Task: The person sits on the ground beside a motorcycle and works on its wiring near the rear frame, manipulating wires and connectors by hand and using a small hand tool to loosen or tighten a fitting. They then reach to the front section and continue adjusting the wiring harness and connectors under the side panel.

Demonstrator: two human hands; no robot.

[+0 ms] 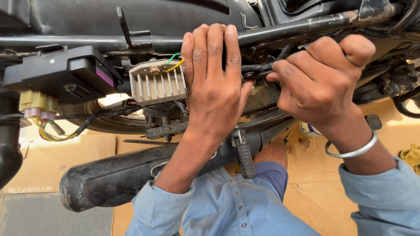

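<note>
Black wiring bundle [258, 69]: pinched between right-hand fingers [280, 72], just beside left thumb.
Right hand [317, 81]: fingers curled closed on the bundle; silver bangle [352, 150] at wrist.
Left hand [214, 83]: fingers [210, 48] straight, together, flat against frame tube [306, 26], gripping nothing.
Finned grey metal block [157, 82]: touching left fingers' outer edge.
Exhaust pipe [118, 177]: below left wrist.

Silver finned regulator [158, 82] (green and yellow wires [175, 61]), black exhaust pipe [118, 177], light-blue sleeves [385, 201].
</note>
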